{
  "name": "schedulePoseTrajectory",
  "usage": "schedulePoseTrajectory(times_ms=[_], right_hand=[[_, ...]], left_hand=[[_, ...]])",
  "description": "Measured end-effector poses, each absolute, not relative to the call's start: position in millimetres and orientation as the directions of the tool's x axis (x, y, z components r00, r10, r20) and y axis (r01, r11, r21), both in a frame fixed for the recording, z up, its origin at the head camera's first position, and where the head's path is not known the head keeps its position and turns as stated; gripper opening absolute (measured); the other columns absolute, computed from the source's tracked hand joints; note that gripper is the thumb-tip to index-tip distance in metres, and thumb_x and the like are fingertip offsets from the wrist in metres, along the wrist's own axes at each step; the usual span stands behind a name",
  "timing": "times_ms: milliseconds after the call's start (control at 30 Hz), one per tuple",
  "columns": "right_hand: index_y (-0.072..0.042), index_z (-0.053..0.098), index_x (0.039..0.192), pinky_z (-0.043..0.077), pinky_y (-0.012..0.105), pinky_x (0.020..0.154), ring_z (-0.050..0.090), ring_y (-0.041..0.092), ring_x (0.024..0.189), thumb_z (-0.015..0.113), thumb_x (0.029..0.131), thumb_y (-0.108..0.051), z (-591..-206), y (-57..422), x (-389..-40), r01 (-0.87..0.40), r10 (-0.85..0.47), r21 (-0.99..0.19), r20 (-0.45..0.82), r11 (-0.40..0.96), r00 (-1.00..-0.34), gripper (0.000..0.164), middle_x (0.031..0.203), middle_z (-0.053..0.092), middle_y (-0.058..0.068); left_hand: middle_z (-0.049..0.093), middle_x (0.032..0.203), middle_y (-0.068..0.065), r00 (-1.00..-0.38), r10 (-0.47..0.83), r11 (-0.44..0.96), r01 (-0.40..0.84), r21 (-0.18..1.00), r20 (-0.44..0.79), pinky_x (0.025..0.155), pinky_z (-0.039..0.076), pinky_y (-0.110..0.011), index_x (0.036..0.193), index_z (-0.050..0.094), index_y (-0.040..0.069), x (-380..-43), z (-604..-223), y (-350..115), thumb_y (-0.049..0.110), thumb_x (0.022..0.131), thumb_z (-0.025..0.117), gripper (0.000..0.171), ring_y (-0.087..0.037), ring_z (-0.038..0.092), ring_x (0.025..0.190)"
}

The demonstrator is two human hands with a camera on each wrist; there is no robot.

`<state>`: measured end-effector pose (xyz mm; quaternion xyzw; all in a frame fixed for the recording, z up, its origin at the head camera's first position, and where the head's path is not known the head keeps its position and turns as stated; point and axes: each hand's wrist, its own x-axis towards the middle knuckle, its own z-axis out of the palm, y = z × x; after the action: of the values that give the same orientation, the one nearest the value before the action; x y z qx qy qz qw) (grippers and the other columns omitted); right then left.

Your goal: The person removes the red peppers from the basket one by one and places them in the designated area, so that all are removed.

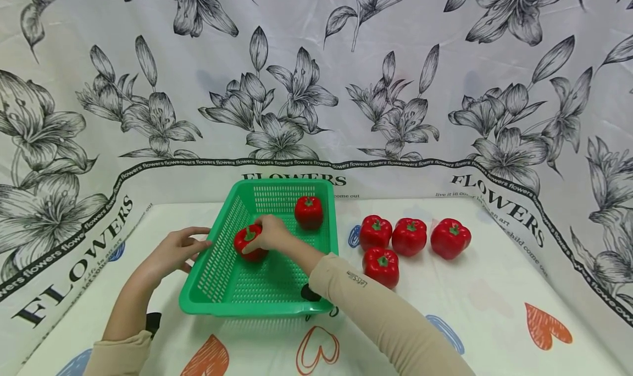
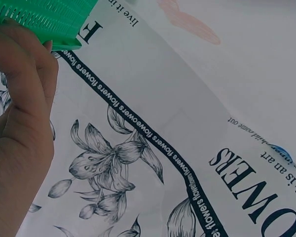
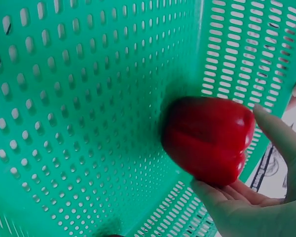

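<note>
Inside the green plastic basket [image 1: 267, 310], my right hand [image 1: 271, 234] grips a red bell pepper [image 1: 244, 237] near the left wall. In the right wrist view, thumb and fingers hold that pepper [image 3: 207, 140] around its stem end, its other end toward the basket floor. A second red pepper [image 1: 309, 214] sits in the basket's far right corner. My left hand [image 1: 173, 252] is at the outside of the basket's left rim, fingers loosely bent and fingertips right at the edge. The left wrist view shows its fingers [image 2: 27, 64] against the green rim [image 2: 64, 44].
To the right of the basket, several red peppers stand on the table: one in front [image 1: 381, 267], two side by side [image 1: 375, 233] behind it, and one farther right [image 1: 450, 238]. A flower-print cloth [image 1: 395, 183] covers the table and rises behind it.
</note>
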<state>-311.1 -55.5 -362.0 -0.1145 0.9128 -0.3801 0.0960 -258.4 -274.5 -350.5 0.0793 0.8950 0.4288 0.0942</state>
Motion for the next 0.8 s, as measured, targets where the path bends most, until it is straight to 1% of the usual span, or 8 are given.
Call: schedulePoseTrajectory(times_ms=[67,200,300,500,633,800], right_hand=[[-0.005,0.058,0.131,0.056,0.025,0.086,0.059,0.018,0.11,0.09,0.069,-0.019,-361.1,-55.9,-310.9,-0.148,-0.285,-0.704,-0.081,0.695,-0.955,0.071,0.124,0.064,0.007],[-0.005,0.06,0.127,0.056,0.023,0.082,0.059,0.018,0.107,0.091,0.067,-0.016,-360.4,-57.0,-310.7,-0.162,-0.282,-0.695,-0.06,0.7,-0.958,0.068,0.12,0.066,0.006],[-0.005,0.061,0.127,0.056,0.022,0.079,0.06,0.017,0.105,0.09,0.068,-0.017,-359.2,-57.5,-310.6,-0.169,-0.279,-0.714,-0.038,0.679,-0.959,0.068,0.12,0.066,0.006],[-0.005,0.06,0.128,0.056,0.023,0.078,0.06,0.018,0.109,0.089,0.07,-0.02,-351.4,-55.1,-306.9,-0.215,-0.308,-0.745,0.014,0.631,-0.951,0.066,0.123,0.066,0.006],[-0.005,0.06,0.128,0.057,0.023,0.079,0.06,0.019,0.11,0.088,0.071,-0.017,-342.1,-47.4,-301.7,-0.226,-0.332,-0.775,0.022,0.59,-0.943,0.065,0.123,0.065,0.007],[-0.006,0.056,0.135,0.057,0.024,0.082,0.059,0.021,0.117,0.086,0.074,-0.018,-325.4,-38.1,-297.2,-0.228,-0.344,-0.793,0.025,0.565,-0.939,0.068,0.131,0.063,0.007]], left_hand=[[0.069,0.106,-0.023,-0.969,0.225,0.621,0.065,0.782,-0.098,0.06,0.06,-0.033,0.144,0.034,-0.01,-258.8,-349.7,-274.5,0.025,0.101,0.054,0.059,-0.014,0.067,0.076],[0.069,0.107,-0.024,-0.97,0.223,0.623,0.064,0.78,-0.099,0.06,0.06,-0.033,0.144,0.034,-0.01,-258.6,-349.3,-274.3,0.026,0.101,0.054,0.059,-0.015,0.068,0.076],[0.069,0.106,-0.024,-0.971,0.219,0.624,0.06,0.779,-0.101,0.06,0.06,-0.033,0.144,0.034,-0.01,-258.3,-349.4,-273.9,0.026,0.101,0.054,0.059,-0.015,0.068,0.076],[0.069,0.106,-0.025,-0.973,0.208,0.628,0.056,0.776,-0.098,0.06,0.06,-0.033,0.143,0.035,-0.01,-257.0,-350.5,-274.4,0.025,0.101,0.054,0.059,-0.016,0.068,0.076],[0.069,0.106,-0.024,-0.973,0.207,0.626,0.054,0.778,-0.099,0.06,0.06,-0.032,0.143,0.035,-0.01,-257.4,-351.2,-274.9,0.025,0.101,0.055,0.058,-0.017,0.068,0.077],[0.069,0.106,-0.025,-0.972,0.218,0.625,0.069,0.777,-0.089,0.06,0.06,-0.032,0.142,0.035,-0.012,-258.1,-350.4,-275.5,0.024,0.101,0.054,0.058,-0.016,0.068,0.076]])
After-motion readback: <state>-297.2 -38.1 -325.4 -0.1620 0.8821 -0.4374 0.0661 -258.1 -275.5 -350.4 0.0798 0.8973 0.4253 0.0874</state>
